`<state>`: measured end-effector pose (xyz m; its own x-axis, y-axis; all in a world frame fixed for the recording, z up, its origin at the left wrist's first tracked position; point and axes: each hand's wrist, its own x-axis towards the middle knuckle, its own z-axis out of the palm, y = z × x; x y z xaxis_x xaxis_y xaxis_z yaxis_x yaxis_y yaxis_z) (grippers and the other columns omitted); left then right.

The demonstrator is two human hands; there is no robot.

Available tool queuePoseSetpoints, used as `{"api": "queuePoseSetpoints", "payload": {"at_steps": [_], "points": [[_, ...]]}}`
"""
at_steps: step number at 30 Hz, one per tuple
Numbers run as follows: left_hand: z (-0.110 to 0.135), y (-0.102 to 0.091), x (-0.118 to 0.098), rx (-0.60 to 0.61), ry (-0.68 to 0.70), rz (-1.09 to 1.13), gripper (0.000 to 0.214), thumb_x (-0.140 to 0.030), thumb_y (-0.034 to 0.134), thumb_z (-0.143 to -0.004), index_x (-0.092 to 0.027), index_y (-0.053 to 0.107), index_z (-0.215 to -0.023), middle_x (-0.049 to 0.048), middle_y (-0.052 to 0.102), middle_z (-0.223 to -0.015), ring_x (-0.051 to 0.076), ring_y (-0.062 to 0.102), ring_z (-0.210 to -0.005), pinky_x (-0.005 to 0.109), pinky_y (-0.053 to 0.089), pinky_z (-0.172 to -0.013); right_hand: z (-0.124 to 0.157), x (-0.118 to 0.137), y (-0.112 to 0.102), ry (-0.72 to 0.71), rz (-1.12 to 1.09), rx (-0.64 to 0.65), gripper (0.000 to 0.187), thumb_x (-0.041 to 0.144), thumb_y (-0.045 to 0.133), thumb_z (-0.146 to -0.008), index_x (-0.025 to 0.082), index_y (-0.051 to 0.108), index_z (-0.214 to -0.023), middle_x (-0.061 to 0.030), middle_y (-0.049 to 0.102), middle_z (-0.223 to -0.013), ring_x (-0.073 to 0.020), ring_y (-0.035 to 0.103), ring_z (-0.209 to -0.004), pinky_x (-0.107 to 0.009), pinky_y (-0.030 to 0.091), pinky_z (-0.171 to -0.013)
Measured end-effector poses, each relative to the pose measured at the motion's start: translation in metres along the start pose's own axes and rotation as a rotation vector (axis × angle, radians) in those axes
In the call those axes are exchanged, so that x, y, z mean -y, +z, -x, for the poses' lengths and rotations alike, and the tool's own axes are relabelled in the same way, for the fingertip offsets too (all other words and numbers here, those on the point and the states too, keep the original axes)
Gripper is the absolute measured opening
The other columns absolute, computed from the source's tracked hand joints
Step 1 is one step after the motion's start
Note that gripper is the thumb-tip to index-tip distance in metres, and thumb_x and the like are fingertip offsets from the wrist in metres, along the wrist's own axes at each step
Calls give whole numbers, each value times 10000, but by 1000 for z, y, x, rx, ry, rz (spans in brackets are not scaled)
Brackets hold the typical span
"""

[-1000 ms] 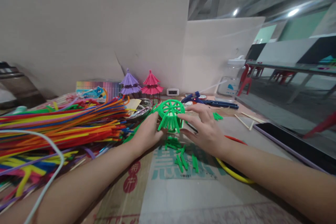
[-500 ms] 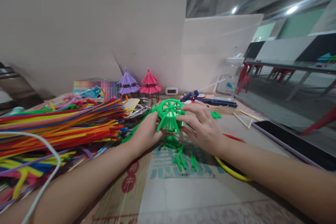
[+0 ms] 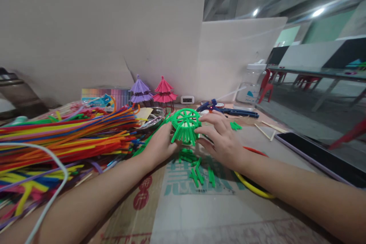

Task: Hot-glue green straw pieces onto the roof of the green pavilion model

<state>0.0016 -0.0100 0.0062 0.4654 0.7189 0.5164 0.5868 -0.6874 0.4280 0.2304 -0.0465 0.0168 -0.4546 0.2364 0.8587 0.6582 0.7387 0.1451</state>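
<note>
A green pipe-cleaner frame, with a spoked ring on top and short strips slanting down its front like a small roof, is between my two hands. My left hand grips its left side, the thumb at its lower edge and the other fingers partly hidden behind it. At its right edge, the curled fingertips of my right hand touch the frame; what exactly they pinch there is too small to make out. Several cut green pipe-cleaner pieces lie on the table just below.
Bundled coloured pipe cleaners fill the left side. Purple and pink little pavilions stand behind, beside a small clock. A blue glue gun, a clear bottle and a phone are to the right.
The view has shifted very slightly. Both hands stay at the green frame, with my right fingers moving only a little at its edge.
</note>
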Motion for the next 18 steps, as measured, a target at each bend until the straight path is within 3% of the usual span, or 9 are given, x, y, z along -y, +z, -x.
{"api": "queuePoseSetpoints", "payload": {"at_steps": [18], "points": [[-1, 0, 0, 3, -29, 18, 502, -204, 654, -805, -182, 539, -1293, 126, 647, -1229, 297, 613, -1147, 449, 500, -994, -2, 2, 0, 15, -32, 1, 104, 183, 600, -914, 245, 632, -991, -88, 623, -1117, -247, 569, -1130, -549, 424, -1064]]}}
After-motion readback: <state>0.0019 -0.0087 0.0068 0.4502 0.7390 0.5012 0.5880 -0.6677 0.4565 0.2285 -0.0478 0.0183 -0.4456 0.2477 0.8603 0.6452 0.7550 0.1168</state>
